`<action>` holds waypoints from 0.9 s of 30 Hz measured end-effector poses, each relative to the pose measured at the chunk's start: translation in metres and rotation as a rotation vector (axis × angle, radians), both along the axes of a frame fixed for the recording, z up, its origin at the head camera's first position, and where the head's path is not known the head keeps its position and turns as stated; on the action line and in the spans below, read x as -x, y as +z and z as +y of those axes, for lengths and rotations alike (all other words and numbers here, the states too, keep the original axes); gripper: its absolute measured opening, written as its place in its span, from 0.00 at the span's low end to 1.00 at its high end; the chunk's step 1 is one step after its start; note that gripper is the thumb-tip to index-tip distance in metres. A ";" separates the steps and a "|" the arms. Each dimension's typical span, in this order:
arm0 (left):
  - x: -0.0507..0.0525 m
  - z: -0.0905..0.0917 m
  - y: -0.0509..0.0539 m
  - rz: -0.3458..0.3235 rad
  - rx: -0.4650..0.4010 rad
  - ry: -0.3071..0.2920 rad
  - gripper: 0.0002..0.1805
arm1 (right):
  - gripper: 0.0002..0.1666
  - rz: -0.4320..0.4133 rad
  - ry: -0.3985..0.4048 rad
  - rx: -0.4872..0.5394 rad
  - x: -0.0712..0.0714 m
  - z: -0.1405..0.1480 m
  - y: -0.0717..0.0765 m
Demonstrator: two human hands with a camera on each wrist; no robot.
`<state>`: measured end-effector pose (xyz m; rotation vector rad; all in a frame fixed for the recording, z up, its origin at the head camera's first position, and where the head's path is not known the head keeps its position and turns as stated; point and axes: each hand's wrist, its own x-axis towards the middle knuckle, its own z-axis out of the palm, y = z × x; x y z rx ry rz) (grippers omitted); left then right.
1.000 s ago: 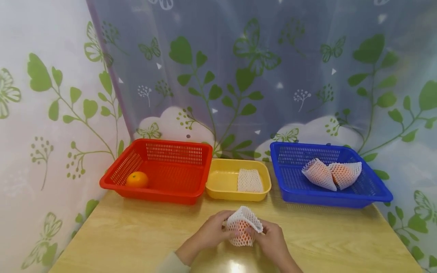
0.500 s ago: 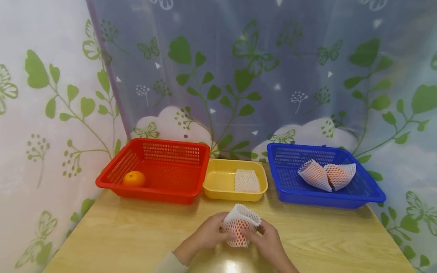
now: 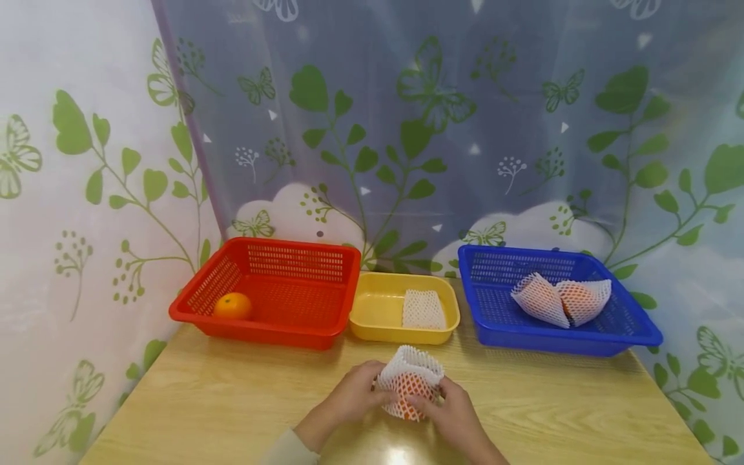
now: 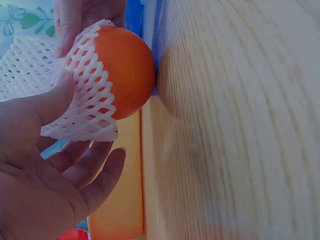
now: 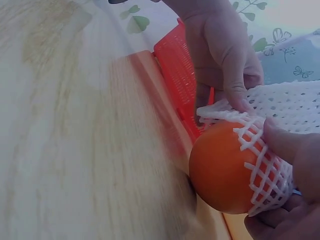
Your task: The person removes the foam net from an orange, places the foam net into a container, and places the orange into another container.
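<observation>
An orange [image 4: 130, 70] sits at the table surface, partly inside a white foam net sleeve [image 3: 409, 365]. Its lower part is bare in both wrist views, while the net covers the rest and stands loose above it. My left hand [image 3: 357, 394] pinches the net from the left, thumb in front and fingers behind. From the right, my right hand [image 3: 456, 413] grips the net and fruit, its thumb pressing on the front. In the right wrist view the orange [image 5: 217, 170] shows bare beside the net's edge. Some fingertips are hidden behind the sleeve.
A red basket [image 3: 264, 332] at back left contains one bare orange [image 3: 234, 306]. The yellow tray [image 3: 372, 332] in the middle holds flat foam nets [image 3: 423, 310]. At back right, a blue basket [image 3: 540, 342] holds two net-wrapped fruits [image 3: 540, 298]. A patterned curtain closes off the back.
Both hands keep nearly the same place around the fruit. The sleeve's upper rim stands more upright, and its flap on the right sticks out less. The baskets and tray have not moved.
</observation>
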<state>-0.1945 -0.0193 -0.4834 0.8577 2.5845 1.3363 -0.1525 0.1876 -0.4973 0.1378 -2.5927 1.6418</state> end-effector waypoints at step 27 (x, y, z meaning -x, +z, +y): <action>0.002 -0.001 0.002 -0.150 -0.052 -0.074 0.28 | 0.07 0.285 -0.117 -0.181 -0.003 -0.005 0.004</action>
